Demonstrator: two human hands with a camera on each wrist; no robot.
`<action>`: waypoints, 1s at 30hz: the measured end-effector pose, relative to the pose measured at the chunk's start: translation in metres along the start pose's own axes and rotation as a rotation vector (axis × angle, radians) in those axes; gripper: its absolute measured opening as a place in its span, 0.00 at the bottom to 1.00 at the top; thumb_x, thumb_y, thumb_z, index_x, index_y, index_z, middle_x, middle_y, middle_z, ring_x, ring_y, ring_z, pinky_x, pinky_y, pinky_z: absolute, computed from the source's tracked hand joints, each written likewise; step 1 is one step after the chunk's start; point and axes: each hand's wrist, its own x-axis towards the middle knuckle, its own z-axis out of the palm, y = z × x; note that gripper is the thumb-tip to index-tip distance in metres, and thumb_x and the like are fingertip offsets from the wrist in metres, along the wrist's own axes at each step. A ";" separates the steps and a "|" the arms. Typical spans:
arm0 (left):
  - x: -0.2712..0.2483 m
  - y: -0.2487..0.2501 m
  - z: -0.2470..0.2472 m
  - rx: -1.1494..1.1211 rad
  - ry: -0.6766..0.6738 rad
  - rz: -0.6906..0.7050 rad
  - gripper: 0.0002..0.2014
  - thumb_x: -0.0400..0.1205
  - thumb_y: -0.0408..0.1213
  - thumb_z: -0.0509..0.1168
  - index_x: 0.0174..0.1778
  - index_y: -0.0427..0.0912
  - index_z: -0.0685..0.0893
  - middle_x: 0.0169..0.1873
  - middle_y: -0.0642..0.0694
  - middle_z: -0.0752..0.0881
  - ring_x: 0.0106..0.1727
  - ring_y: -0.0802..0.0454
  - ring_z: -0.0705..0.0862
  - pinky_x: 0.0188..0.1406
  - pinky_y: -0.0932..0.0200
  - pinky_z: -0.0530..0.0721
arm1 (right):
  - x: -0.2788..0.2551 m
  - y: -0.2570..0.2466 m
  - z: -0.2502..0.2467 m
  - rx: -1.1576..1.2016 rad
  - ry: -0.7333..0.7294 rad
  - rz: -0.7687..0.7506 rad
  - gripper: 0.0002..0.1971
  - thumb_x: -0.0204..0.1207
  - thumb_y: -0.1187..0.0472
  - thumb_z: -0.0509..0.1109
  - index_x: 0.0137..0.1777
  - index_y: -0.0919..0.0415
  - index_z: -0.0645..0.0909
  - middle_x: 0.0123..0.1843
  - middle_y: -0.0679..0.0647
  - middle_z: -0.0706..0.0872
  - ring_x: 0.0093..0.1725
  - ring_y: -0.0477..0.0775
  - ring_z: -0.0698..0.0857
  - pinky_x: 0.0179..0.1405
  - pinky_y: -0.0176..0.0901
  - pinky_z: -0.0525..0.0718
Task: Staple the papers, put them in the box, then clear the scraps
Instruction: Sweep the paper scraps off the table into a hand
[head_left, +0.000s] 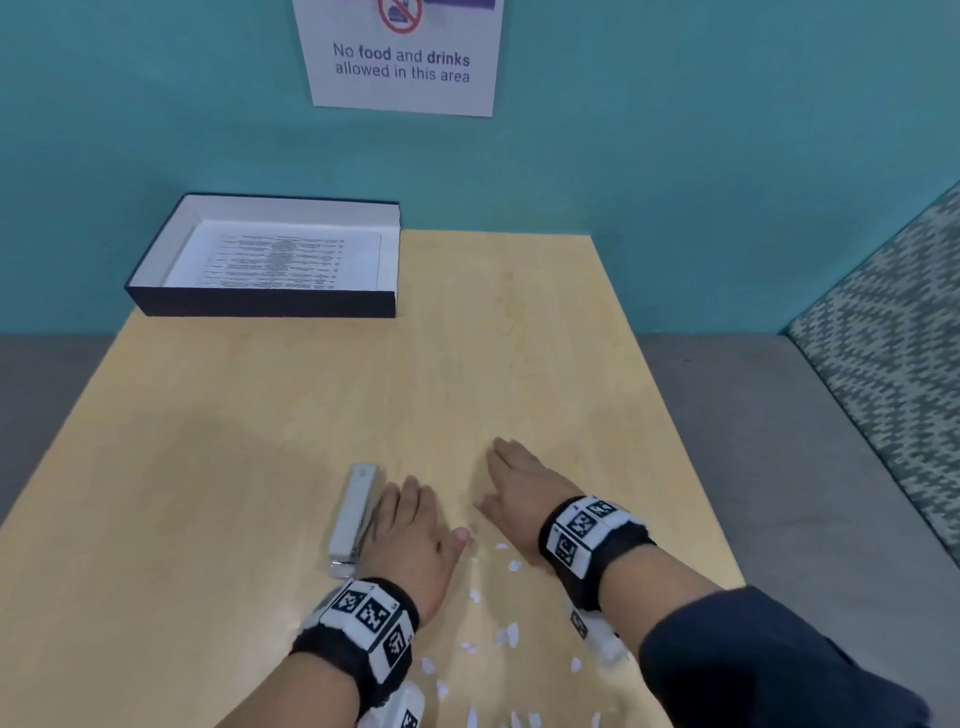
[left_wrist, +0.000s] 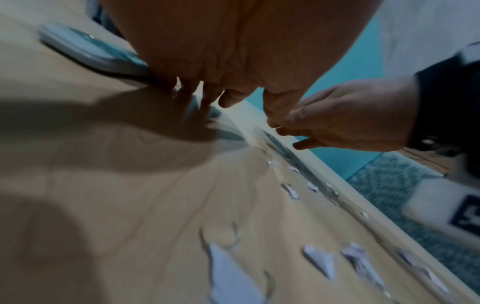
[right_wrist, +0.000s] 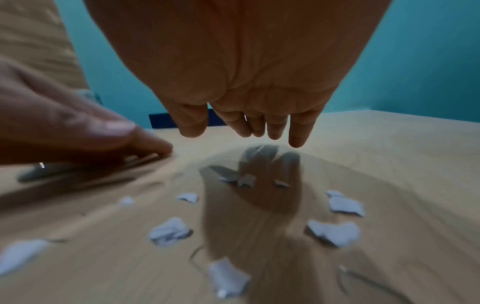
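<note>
Scraps (head_left: 506, 635) of white paper lie scattered on the near part of the wooden table (head_left: 545, 322), between and below two flat hands.

Both hands are palm down with straight fingers and hold nothing: the left hand (head_left: 415, 535) lies just beside the white stapler (head_left: 352, 519), its outer edge against it, and the right hand (head_left: 524, 480) hovers low a little apart to the right, its shadow showing on the wood in the right wrist view (the fingertips look clear of the surface there). The printed papers (head_left: 280, 260) lie flat inside the dark, white-lined box (head_left: 260, 304) at the far left corner of the table, well apart from the hands. On the teal wall (head_left: 675, 156) hangs a sign (head_left: 400, 62) reading "No food and drinks allowed in this area".
</note>
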 end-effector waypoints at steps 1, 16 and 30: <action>0.000 -0.003 -0.002 -0.013 0.001 -0.014 0.37 0.86 0.60 0.45 0.86 0.42 0.46 0.86 0.47 0.41 0.86 0.48 0.38 0.85 0.51 0.42 | 0.010 -0.003 0.002 -0.032 -0.025 0.004 0.37 0.85 0.45 0.51 0.85 0.66 0.43 0.88 0.57 0.41 0.86 0.54 0.42 0.85 0.50 0.49; 0.018 0.020 -0.009 0.069 -0.150 0.215 0.36 0.86 0.61 0.44 0.86 0.44 0.48 0.86 0.47 0.44 0.86 0.49 0.40 0.85 0.51 0.43 | -0.110 0.045 0.036 0.216 0.142 0.197 0.34 0.84 0.44 0.55 0.85 0.57 0.52 0.88 0.53 0.50 0.86 0.50 0.49 0.80 0.38 0.50; -0.020 0.045 -0.018 -0.159 -0.328 0.253 0.32 0.87 0.58 0.44 0.86 0.47 0.52 0.85 0.54 0.49 0.85 0.60 0.44 0.80 0.64 0.40 | -0.138 0.063 0.050 0.318 0.167 0.127 0.29 0.83 0.63 0.55 0.84 0.57 0.56 0.88 0.50 0.53 0.86 0.48 0.49 0.75 0.29 0.48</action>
